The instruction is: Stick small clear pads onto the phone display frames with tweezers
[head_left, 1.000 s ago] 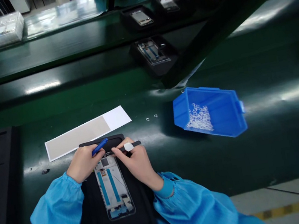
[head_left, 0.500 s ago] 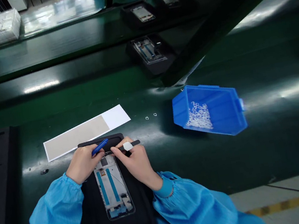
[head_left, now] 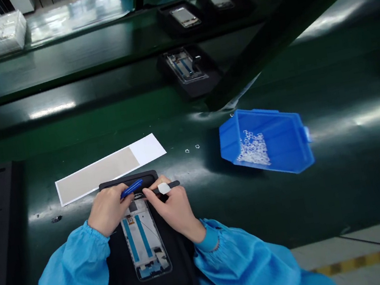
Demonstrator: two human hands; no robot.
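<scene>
Two hands work close together at the near edge of a dark green bench, seen from my single head view. My left hand (head_left: pixel 109 214) is curled around a slim blue plastic pry tool (head_left: pixel 131 188), its tip aimed at the top end of an open phone frame with blue strips inside (head_left: pixel 143 240). My right hand (head_left: pixel 174 208) pinches a thin black stylus with a white tab (head_left: pixel 164 187), laid across that same top end. The frame lies flat in a black moulded holder tray (head_left: pixel 182 270), between my blue sleeves.

Just beyond the tray lies a long white and tan paper strip (head_left: pixel 107 168). To the right, well apart, a blue plastic bin of small clear parts (head_left: pixel 266 142) sits tilted. Farther back, a similar phone frame in a black tray (head_left: pixel 186 67) rests on the belt.

I judge the fitting at the frame's top end is under way, not finished; both tools are on it.
</scene>
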